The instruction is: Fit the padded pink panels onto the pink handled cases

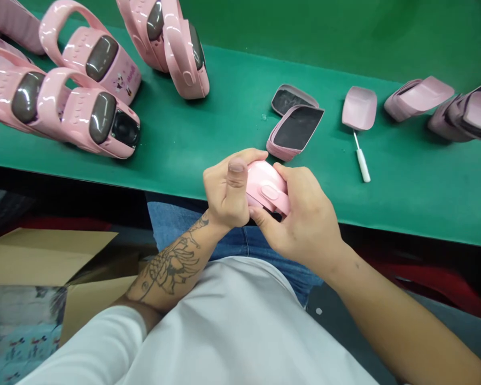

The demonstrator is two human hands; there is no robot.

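Note:
Both my hands grip a pink plastic handled case (264, 184) just over the front edge of the green table. My left hand (226, 192) is closed on its left side, thumb raised. My right hand (307, 214) wraps round the right side, with thumb and fingers pressed on the shell. An oval knob and part of a strap-like handle show between the hands; the rest of the case is hidden. Just beyond lie stacked pink trays (291, 131) with dark inner faces. Off to the right, a white-handled screwdriver (363, 164) lies by a shallow pink cover (359, 108).
Several pink handled cases with dark windows (102, 117) stand at the left of the green table (208, 133). More stacked pink covers (419, 99) are at the right. An open cardboard box (36, 256) with printed plastic packaging sits low on my left.

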